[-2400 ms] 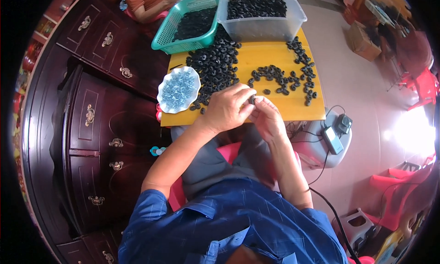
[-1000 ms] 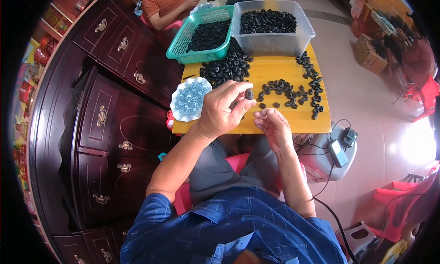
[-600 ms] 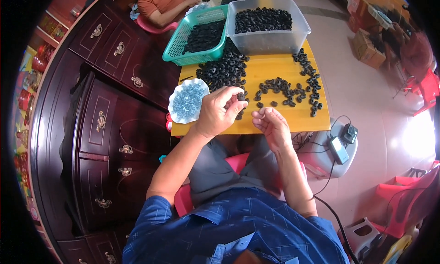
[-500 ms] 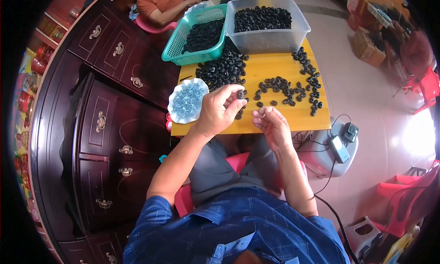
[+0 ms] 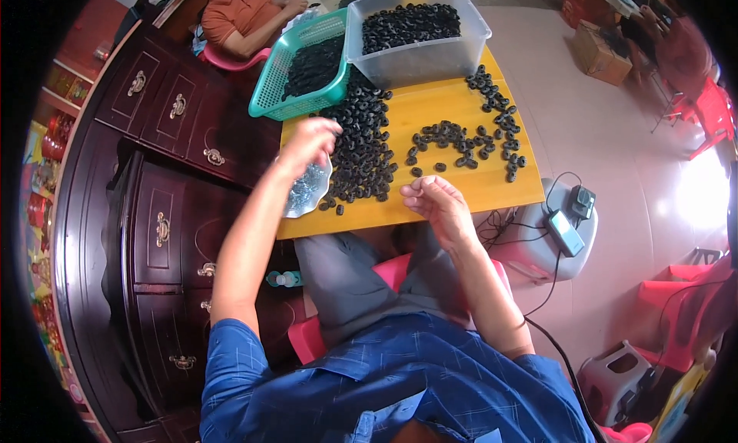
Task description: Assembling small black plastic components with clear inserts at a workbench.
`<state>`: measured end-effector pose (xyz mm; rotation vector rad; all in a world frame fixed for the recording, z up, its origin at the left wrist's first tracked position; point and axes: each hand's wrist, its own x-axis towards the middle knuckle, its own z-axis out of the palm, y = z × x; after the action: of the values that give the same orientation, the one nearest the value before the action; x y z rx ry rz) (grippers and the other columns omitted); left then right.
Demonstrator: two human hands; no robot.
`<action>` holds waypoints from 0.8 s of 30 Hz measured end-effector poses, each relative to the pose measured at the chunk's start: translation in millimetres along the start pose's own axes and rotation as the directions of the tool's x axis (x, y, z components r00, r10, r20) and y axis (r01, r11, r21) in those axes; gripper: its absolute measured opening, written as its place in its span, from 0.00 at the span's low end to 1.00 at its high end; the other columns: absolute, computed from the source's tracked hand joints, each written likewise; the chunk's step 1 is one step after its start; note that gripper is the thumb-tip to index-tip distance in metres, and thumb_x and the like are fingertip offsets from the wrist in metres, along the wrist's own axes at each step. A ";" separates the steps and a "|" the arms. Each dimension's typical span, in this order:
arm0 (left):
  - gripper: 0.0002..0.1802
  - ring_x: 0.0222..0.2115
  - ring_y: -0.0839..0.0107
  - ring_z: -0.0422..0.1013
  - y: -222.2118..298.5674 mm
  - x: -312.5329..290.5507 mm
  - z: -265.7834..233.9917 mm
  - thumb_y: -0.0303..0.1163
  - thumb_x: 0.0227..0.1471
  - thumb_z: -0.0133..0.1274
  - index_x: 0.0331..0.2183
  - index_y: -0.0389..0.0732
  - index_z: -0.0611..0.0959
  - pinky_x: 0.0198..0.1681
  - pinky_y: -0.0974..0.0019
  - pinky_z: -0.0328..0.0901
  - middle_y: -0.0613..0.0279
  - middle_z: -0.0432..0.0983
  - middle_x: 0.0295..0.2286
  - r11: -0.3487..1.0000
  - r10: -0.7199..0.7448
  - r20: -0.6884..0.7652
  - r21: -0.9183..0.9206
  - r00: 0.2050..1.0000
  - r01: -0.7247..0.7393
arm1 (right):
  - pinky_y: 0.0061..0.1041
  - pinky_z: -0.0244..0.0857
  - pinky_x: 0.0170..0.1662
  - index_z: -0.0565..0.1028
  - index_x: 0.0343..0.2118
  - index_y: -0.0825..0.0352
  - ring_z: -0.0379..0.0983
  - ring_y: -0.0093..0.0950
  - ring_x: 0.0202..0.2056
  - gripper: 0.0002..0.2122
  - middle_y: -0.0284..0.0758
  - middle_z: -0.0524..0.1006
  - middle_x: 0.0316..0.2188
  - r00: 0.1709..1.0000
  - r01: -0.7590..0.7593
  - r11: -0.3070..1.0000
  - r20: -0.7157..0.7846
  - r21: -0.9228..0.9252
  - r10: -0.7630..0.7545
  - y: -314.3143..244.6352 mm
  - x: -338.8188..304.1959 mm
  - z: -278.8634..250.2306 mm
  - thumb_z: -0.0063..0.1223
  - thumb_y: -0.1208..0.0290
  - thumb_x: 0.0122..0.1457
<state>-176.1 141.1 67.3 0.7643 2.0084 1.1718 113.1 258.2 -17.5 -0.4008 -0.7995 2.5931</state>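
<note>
My left hand (image 5: 311,142) is smeared by motion over the white wavy-rimmed dish (image 5: 320,200), its fingers curled at the left edge of a heap of small black ring-shaped pieces (image 5: 360,147). Whether it holds one of them cannot be made out. Small clear bluish bits (image 5: 306,186) lie in the dish, partly hidden by my left wrist. At the table's near edge, my right hand (image 5: 440,205) has thumb and fingertips pinched together; anything between them is too small to see. Beyond it, more loose black rings (image 5: 453,139) are scattered.
On the yellow table (image 5: 400,120) stand a green perforated basket (image 5: 261,105) and a clear plastic bin (image 5: 419,65), both holding black pieces. Dark wooden drawers (image 5: 184,212) flank the left. A person in orange (image 5: 238,20) sits beyond. Cables and a grey box (image 5: 530,262) stand right.
My left hand has swung left, from above the table's middle with a black ring pinched in it, to over the dish and heap. My right hand stays pinched near the edge.
</note>
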 end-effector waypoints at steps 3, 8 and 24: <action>0.35 0.27 0.75 0.74 35.5 29.2 -32.6 0.27 0.54 0.56 0.60 0.35 0.60 0.28 0.72 0.71 0.56 0.77 0.35 0.960 0.169 -0.300 -0.165 0.939 -0.225 | 0.24 0.71 0.45 0.75 0.34 0.64 0.78 0.23 0.34 0.08 0.36 0.80 0.36 1.000 -0.021 1.000 0.008 -0.022 0.021 -1.1 -0.9 1.2 0.47 0.67 0.66; 0.38 0.41 0.74 0.73 45.6 42.9 -5.5 0.28 0.52 0.58 0.62 0.37 0.62 0.39 0.72 0.68 0.52 0.72 0.51 0.930 0.365 -0.253 0.134 0.896 -0.342 | 0.23 0.71 0.43 0.74 0.34 0.63 0.77 0.23 0.34 0.08 0.35 0.80 0.35 0.999 -0.025 1.000 -0.020 -0.019 0.025 -5.3 -1.4 1.9 0.46 0.67 0.67; 0.11 0.33 0.55 0.75 9.6 -5.2 188.1 0.35 0.48 0.60 0.34 0.42 0.84 0.36 0.55 0.71 0.57 0.76 0.30 0.486 0.577 0.256 0.655 0.775 -0.578 | 0.19 0.64 0.35 0.75 0.31 0.68 0.71 0.17 0.26 0.12 0.28 0.75 0.25 0.759 -0.199 0.868 0.489 -0.454 0.430 -15.1 -16.1 12.9 0.48 0.65 0.66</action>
<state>-23.1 234.4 8.9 1.9761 2.2727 0.6413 126.7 256.3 4.0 0.2047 -1.5834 2.9141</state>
